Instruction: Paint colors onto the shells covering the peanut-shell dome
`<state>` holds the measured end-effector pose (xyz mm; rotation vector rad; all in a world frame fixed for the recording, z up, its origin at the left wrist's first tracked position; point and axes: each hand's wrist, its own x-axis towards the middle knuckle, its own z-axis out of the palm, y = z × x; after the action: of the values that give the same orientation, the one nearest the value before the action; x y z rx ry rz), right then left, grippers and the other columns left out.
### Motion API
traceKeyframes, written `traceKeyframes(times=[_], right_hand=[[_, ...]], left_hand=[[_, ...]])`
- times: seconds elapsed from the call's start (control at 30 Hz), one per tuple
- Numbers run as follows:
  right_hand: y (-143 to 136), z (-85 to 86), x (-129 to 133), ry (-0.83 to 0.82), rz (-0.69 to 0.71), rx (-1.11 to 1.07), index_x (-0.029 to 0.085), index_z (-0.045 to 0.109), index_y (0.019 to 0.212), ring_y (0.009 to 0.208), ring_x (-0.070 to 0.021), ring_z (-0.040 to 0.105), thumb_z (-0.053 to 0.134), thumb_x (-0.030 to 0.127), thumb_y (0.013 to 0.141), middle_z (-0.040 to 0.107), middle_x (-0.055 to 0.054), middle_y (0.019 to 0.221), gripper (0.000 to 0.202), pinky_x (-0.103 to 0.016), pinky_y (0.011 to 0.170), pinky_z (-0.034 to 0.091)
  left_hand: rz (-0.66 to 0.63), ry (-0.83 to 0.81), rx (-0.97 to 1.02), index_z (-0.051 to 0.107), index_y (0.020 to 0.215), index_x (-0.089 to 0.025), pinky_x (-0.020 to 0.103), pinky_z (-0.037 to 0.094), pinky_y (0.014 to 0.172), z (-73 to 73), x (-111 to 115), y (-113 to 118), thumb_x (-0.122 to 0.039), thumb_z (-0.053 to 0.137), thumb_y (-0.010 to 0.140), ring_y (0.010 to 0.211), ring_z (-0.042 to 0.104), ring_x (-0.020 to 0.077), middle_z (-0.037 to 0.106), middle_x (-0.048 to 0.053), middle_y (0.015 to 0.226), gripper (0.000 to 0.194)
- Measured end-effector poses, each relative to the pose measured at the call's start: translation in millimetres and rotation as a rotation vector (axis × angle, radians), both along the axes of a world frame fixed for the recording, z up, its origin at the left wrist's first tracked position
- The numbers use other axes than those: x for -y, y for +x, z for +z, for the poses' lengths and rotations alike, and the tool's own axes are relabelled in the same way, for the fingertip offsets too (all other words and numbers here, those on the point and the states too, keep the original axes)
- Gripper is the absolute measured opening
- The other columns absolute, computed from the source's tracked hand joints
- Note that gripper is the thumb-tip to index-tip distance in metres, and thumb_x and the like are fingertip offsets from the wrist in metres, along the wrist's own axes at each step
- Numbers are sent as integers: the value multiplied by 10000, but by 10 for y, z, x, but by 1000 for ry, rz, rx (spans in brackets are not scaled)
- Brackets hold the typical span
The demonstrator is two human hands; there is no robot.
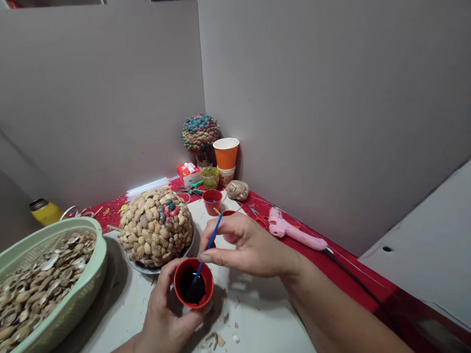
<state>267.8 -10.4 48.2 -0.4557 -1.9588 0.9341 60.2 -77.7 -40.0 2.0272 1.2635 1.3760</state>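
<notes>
Domed tan peanut-shell mass (149, 232) | left hand (169, 320): fingers curled around round red plastic cup (210, 290) of dark liquid (187, 291), nearer than dome | slim blue plastic-looking stick (212, 239): low end in cup, slanting up-right | right hand (251, 247): pinching stick above cup

Red table (383, 296), white board (260, 315) on top, loads of stuff
Plate (136, 265) under the peanut ball (149, 235); going off that ball, there's a green basket (99, 261) to the left, clear sticks (148, 186) behind, a tissue pack (190, 175) behind and right, twine (237, 190) further right, a pink glue gun (298, 232) well off right, shell scraps (221, 340) front-right.
</notes>
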Motion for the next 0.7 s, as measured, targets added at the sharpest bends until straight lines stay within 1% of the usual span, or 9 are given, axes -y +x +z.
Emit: traceKeyframes(times=[0.2, 0.3, 0.4, 0.47, 0.53, 0.63, 0.7], right_hand=[[-23, 16, 28, 196, -45, 90, 172, 690, 813, 701, -142, 670, 691, 184, 875, 736, -42, 786, 63, -237, 690, 529], [-52, -11, 45, 241, -38, 147, 177, 689, 814, 711, -147, 665, 686, 186, 884, 731, -39, 780, 71, -250, 701, 519], [-79, -41, 60, 247, 3, 159, 158, 691, 815, 703, -147, 654, 700, 172, 872, 731, -47, 775, 60, -258, 705, 510], [-85, -43, 69, 240, -21, 155, 148, 693, 810, 709, -149, 645, 708, 173, 866, 726, -52, 773, 64, -262, 709, 505], [-85, -29, 83, 213, -42, 146, 151, 696, 809, 721, -145, 644, 709, 175, 863, 721, -45, 777, 61, -254, 714, 507], [-89, 6, 117, 166, -24, 122, 156, 699, 807, 713, -129, 646, 711, 163, 849, 719, -31, 774, 45, -230, 711, 510], [-97, 24, 140, 126, -38, 102, 152, 698, 806, 704, -125, 645, 695, 168, 855, 716, -30, 768, 51, -223, 705, 510]], left_hand=[[21, 54, -48, 497, 1248, -290, 264, 569, 863, -27, -7, -17, -288, 767, 773, 976, 702, 170, 700, 30, 1106, 546], [6, 62, -46, 485, 1268, -283, 271, 572, 873, -67, -6, -25, -281, 768, 771, 993, 702, 177, 690, 41, 1132, 572], [-5, 61, -38, 474, 1289, -286, 270, 575, 871, -111, -7, -31, -269, 767, 764, 995, 702, 174, 682, 38, 1152, 601], [3, 58, -36, 474, 1291, -301, 266, 568, 885, -129, -8, -38, -260, 767, 757, 1015, 695, 172, 681, 25, 1158, 611], [12, 42, -25, 478, 1288, -316, 266, 560, 898, -132, -9, -47, -249, 764, 752, 1029, 689, 171, 681, 13, 1159, 611], [7, 6, 11, 485, 1281, -340, 259, 552, 898, -118, -8, -59, -216, 757, 742, 1021, 689, 164, 686, -8, 1158, 616], [-3, -25, 46, 496, 1270, -348, 254, 539, 908, -110, -1, -57, -197, 752, 730, 1034, 681, 161, 687, -19, 1167, 617]])
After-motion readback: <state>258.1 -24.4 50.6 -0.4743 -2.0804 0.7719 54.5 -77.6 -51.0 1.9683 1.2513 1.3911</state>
